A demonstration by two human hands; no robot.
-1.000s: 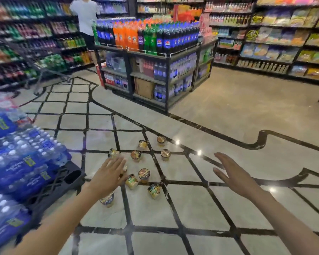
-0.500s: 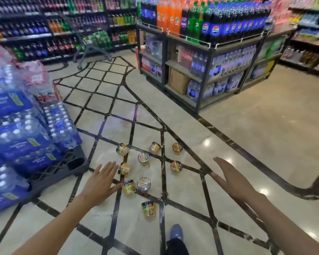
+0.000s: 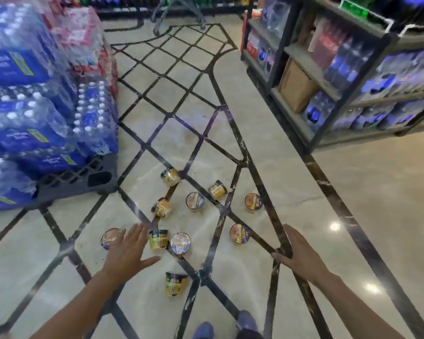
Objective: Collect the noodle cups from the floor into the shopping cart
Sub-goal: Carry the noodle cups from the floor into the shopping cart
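Several noodle cups lie scattered on the tiled floor, some upright with lids showing, some tipped over. A yellow cup (image 3: 158, 239) lies just right of my left hand (image 3: 127, 249), next to an upright one (image 3: 180, 242). Another cup (image 3: 111, 238) is partly hidden behind my fingers. A tipped cup (image 3: 174, 284) lies nearest my feet. My left hand is spread flat above the floor, holding nothing. My right hand (image 3: 300, 255) is open too, to the right of the cups. The shopping cart (image 3: 179, 11) stands far back, only its lower frame showing.
Stacked water-bottle packs (image 3: 34, 113) on a dark pallet (image 3: 81, 177) crowd the left. A shelf unit (image 3: 333, 77) with drinks and a cardboard box (image 3: 296, 84) stands at right. My shoes (image 3: 225, 326) show at the bottom edge.
The view has tilted down and moved closer to the cups. Both hands stay open and have dropped nearer the floor, the left one now over the nearest cups.
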